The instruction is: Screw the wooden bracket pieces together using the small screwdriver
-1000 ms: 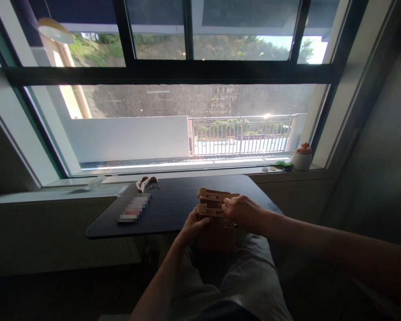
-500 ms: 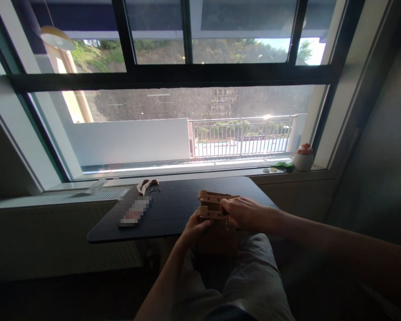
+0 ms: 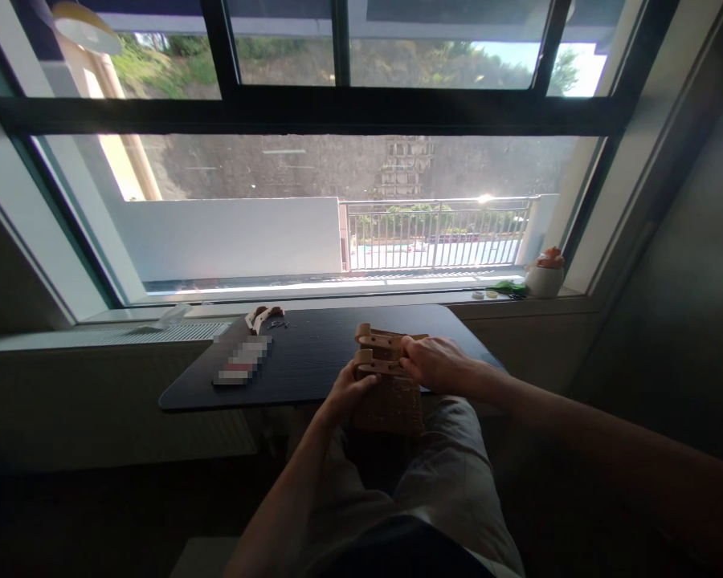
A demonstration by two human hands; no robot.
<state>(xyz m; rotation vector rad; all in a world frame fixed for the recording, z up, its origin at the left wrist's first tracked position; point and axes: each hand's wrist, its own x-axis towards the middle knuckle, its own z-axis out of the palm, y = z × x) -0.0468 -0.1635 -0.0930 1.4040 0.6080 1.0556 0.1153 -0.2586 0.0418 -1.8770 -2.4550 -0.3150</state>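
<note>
A brown, block-like piece [image 3: 389,408] stands upright over my lap at the table's near edge; I cannot tell if it is wood or leather. Across its top run two tan curved strips with small dark holes, a nearer one [image 3: 367,365] and a farther one [image 3: 370,335]. My left hand [image 3: 346,393] is closed round the left side of the piece, its thumb lying below the nearer strip. At the strips' right ends, my right hand [image 3: 434,360] has its fingers closed together. Whatever is in them is hidden.
On the dark table [image 3: 313,377] lie pale curved pieces [image 3: 262,317], small metal screws or pins [image 3: 279,324] and a pixelated flat object [image 3: 244,361]. A white pot [image 3: 545,277] stands on the windowsill, beside green leaves [image 3: 508,287]. A radiator [image 3: 96,331] runs along the left.
The whole view has shifted a little, so the table and window sit higher in the picture. Both hands keep their places on the brown piece; the right fingers have turned slightly.
</note>
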